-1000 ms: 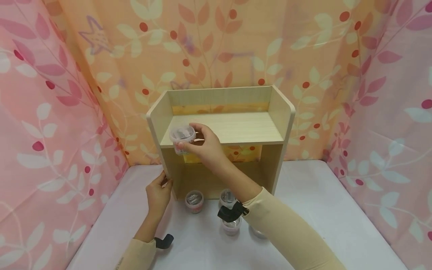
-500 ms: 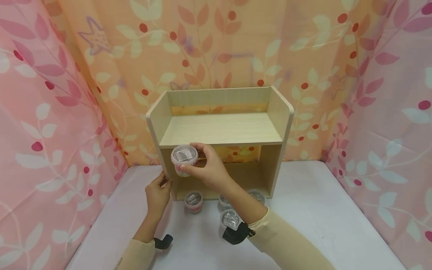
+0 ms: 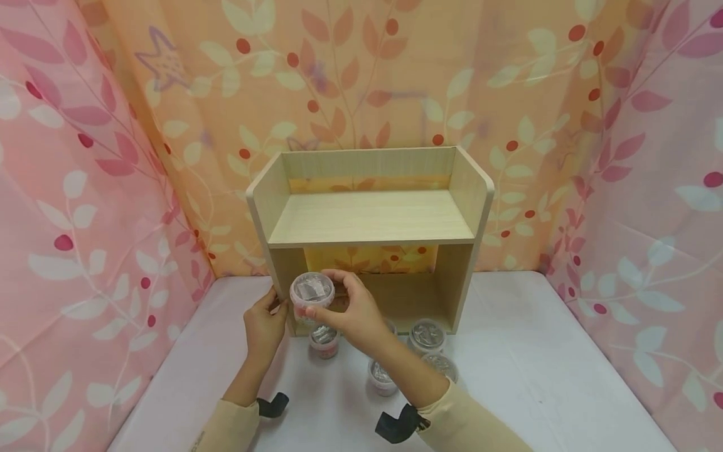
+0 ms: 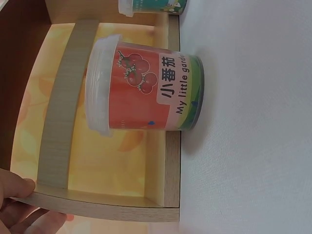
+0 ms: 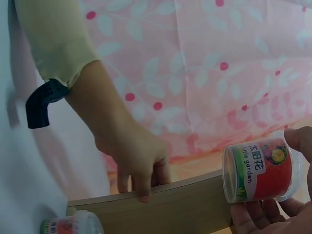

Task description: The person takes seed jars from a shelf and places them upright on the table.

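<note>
My right hand (image 3: pixel 361 317) grips a small clear-lidded plastic tub (image 3: pixel 312 290), held in front of the shelf's lower left opening. In the right wrist view this tub (image 5: pixel 265 168) has a red label with flowers and "little garden" on it. My left hand (image 3: pixel 264 323) pinches the left side panel of a pale wooden two-tier shelf (image 3: pixel 373 216), thumb on one face and fingers on the other. A second tub (image 3: pixel 324 345) stands upright just below the held one, at the shelf's front edge. Its red label (image 4: pixel 141 87) shows tomatoes in the left wrist view.
Several more lidded tubs (image 3: pixel 427 336) stand on the white table (image 3: pixel 531 351) at the front right of the shelf, some partly hidden by the right forearm. Patterned curtains (image 3: pixel 361 75) enclose the back and both sides.
My right hand has lowered the tub from the front of the upper board to the lower opening. The left hand keeps its hold on the side panel.
</note>
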A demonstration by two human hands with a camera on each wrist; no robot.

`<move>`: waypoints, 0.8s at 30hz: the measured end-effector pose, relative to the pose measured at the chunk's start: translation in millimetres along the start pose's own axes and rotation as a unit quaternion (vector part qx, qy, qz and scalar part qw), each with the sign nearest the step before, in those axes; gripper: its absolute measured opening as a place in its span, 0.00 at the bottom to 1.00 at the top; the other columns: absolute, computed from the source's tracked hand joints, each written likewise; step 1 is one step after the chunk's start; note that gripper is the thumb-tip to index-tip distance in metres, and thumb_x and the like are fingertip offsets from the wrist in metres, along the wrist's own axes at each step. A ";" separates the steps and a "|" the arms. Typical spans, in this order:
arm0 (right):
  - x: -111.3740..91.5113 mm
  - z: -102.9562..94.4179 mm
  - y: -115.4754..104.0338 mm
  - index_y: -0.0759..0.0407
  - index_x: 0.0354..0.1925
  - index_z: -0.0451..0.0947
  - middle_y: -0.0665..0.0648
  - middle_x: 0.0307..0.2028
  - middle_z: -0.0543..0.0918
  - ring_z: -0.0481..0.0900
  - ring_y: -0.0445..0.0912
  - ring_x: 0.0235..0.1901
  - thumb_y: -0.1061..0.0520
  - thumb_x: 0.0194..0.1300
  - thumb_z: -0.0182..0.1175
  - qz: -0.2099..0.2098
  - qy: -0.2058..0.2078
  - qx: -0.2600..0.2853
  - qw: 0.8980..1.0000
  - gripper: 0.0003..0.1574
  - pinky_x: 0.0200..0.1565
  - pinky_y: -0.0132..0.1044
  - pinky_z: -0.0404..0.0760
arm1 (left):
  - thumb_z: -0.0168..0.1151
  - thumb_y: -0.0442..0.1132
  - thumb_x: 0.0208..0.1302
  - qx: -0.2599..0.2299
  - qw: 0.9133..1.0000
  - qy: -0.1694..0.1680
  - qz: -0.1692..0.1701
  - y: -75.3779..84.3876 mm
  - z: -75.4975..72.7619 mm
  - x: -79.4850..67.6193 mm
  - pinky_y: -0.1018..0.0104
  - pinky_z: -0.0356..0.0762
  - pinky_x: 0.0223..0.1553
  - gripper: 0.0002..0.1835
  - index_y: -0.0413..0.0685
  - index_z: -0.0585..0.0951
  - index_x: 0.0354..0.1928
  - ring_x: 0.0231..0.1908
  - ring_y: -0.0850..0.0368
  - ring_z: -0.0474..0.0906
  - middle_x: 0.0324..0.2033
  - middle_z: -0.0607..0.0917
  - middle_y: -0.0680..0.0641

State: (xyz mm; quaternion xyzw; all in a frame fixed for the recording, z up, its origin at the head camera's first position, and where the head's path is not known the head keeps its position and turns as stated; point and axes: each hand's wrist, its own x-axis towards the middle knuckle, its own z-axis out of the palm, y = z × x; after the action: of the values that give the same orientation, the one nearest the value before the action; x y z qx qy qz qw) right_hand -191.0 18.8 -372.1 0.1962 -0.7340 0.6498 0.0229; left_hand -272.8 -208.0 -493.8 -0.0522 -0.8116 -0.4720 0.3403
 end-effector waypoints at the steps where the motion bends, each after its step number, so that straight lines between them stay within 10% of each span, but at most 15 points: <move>1: -1.6 0.7 2.3 0.55 0.67 0.71 0.55 0.54 0.79 0.80 0.47 0.49 0.52 0.58 0.77 -0.001 0.001 -0.003 1.000 0.42 0.53 0.40 0.83 | 0.70 0.24 0.58 -0.001 1.000 0.000 0.000 0.3 0.1 0.3 0.58 0.86 0.35 0.26 0.39 0.82 0.61 0.43 0.39 0.89 0.50 0.86 0.33; 24: -38.0 34.7 80.4 0.55 0.66 0.73 0.50 0.56 0.78 0.77 0.42 0.51 0.47 0.52 0.80 -0.011 0.015 -0.108 0.994 0.46 0.54 0.42 0.82 | 0.70 0.23 0.59 -0.004 1.000 -0.005 -0.008 0.8 -0.2 0.3 0.59 0.86 0.37 0.26 0.36 0.81 0.61 0.45 0.39 0.89 0.53 0.85 0.32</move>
State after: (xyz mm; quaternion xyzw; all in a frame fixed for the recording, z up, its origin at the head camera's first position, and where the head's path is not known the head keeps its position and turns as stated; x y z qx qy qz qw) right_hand -173.8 1.5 -464.4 0.1905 -0.7971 0.5696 0.0619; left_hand -272.6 -207.7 -493.0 -0.0494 -0.8118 -0.4778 0.3321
